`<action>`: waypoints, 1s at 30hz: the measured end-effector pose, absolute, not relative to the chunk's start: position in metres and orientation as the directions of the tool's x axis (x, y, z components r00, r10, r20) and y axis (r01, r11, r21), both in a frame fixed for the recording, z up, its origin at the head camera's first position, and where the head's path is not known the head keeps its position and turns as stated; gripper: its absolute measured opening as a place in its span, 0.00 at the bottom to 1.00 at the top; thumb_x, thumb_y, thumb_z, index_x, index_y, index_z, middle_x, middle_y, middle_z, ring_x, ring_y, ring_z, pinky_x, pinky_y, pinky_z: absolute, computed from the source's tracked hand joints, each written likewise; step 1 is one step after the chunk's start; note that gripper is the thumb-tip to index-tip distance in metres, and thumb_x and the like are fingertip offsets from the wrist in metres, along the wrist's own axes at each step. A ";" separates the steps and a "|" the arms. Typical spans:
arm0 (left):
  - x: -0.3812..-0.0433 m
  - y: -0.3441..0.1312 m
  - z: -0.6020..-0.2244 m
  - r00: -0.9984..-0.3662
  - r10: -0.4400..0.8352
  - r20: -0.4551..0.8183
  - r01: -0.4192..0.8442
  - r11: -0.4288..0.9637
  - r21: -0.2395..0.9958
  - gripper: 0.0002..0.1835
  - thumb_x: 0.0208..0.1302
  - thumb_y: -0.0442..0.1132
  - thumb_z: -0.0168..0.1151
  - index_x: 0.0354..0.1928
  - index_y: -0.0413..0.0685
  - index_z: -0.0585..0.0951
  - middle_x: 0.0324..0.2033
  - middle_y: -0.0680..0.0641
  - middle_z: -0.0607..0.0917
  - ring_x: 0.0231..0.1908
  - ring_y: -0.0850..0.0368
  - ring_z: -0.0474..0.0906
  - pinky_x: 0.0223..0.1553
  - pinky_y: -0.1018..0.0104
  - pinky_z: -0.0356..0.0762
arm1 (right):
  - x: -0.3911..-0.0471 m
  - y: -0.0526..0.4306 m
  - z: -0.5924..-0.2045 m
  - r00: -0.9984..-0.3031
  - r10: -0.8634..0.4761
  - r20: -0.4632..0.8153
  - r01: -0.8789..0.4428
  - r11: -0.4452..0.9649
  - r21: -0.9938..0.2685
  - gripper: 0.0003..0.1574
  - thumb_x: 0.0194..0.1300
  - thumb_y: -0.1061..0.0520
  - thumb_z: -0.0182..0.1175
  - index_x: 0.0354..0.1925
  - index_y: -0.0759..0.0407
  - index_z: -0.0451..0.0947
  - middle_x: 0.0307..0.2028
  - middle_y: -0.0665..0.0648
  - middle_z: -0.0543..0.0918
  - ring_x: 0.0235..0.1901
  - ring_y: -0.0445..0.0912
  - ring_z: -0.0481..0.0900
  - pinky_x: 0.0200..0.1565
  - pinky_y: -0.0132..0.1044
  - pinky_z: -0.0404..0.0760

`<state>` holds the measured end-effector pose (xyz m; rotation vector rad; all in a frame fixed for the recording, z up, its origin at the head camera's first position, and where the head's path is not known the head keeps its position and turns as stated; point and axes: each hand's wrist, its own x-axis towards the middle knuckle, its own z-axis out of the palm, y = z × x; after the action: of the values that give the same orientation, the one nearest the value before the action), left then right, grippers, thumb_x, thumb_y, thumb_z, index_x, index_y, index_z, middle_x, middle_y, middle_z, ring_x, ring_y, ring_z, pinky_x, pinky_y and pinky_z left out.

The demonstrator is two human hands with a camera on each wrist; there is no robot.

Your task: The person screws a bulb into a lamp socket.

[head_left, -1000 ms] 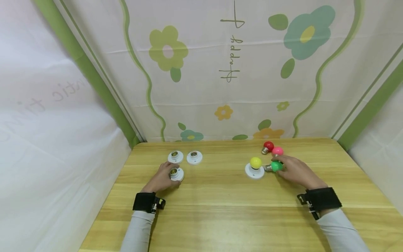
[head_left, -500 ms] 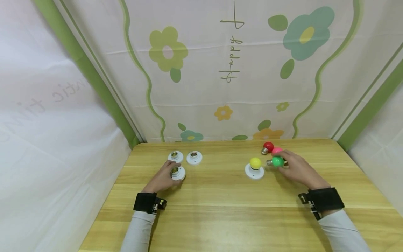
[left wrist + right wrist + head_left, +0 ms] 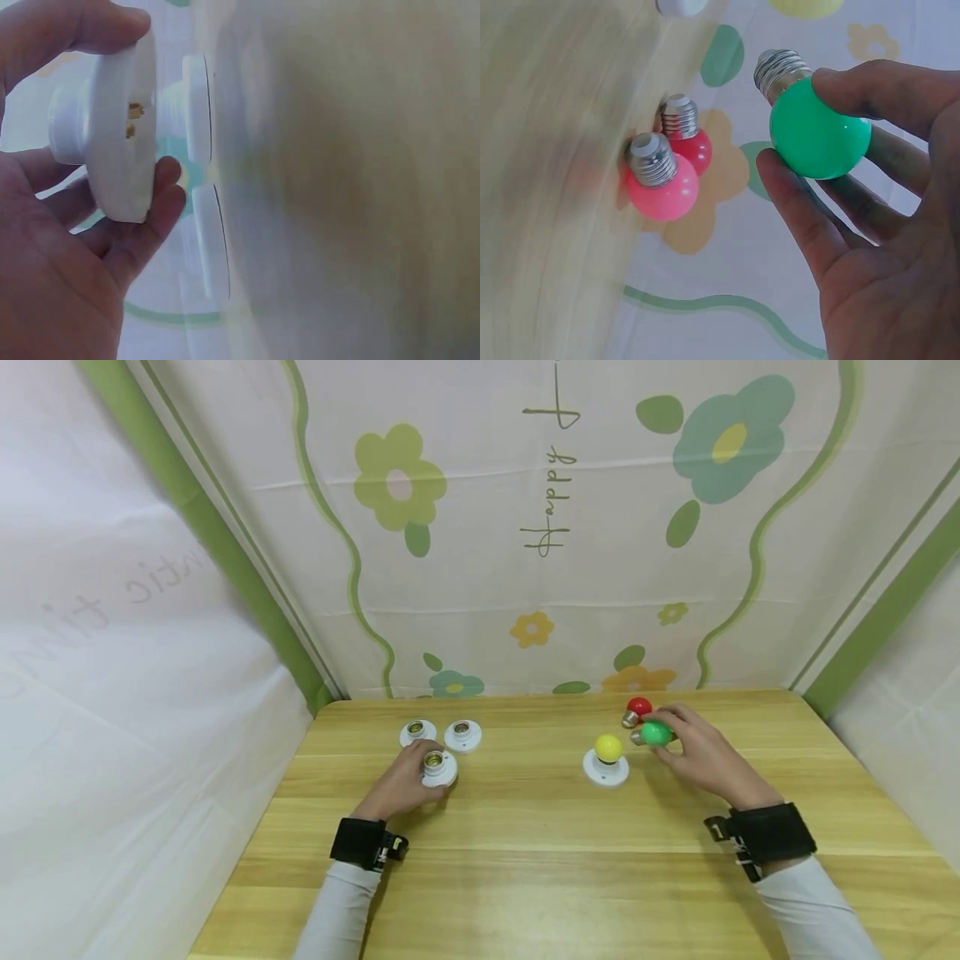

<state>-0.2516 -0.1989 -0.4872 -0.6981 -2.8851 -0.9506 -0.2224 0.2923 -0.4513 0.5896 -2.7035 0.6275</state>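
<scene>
My left hand (image 3: 399, 783) grips a round white lamp holder (image 3: 440, 768) by its rim, thumb on one side and fingers on the other. In the left wrist view that lamp holder (image 3: 120, 127) is lifted off the table, its socket facing away from the tabletop. Between the thumb and fingers of my right hand (image 3: 708, 758) is a green light bulb (image 3: 657, 733), its metal screw base pointing left. The right wrist view shows the green bulb (image 3: 820, 129) held above the table, with a pink bulb (image 3: 664, 187) and a red bulb (image 3: 696, 150) lying beyond it.
Two more white lamp holders, one at the left (image 3: 409, 733) and one beside it (image 3: 463, 737), stand behind my left hand. A yellow bulb (image 3: 609, 748) sits upright in a white holder (image 3: 606, 774) left of my right hand. A printed curtain (image 3: 480, 568) borders the table's (image 3: 510, 877) back edge.
The green bulb has risen off the table in my right hand and moved slightly back. My left hand has lifted its lamp holder and carried it a little to the right.
</scene>
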 end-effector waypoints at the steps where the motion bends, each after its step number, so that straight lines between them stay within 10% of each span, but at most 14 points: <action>1: -0.251 -0.197 -0.487 -0.895 0.412 0.170 0.432 0.705 0.563 0.36 0.46 0.45 0.74 0.59 0.47 0.73 0.57 0.48 0.73 0.56 0.53 0.69 0.57 0.55 0.72 | -0.222 0.291 -0.451 -0.864 -0.328 0.382 -0.462 0.817 -0.345 0.30 0.58 0.59 0.67 0.59 0.62 0.73 0.54 0.65 0.72 0.52 0.61 0.72 0.47 0.62 0.77; 30: -0.251 -0.147 -0.486 -0.820 0.529 0.217 0.534 0.571 0.624 0.40 0.48 0.45 0.73 0.65 0.45 0.70 0.61 0.49 0.72 0.60 0.55 0.65 0.62 0.54 0.66 | -0.222 0.268 -0.434 -0.782 -0.383 0.492 -0.567 0.765 -0.305 0.34 0.53 0.63 0.70 0.59 0.63 0.72 0.52 0.65 0.77 0.51 0.59 0.73 0.46 0.57 0.79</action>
<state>-0.2508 -0.1472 -0.4865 -0.9398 -2.7791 -1.1062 -0.2222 0.2678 -0.4343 0.7220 -2.5565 0.6252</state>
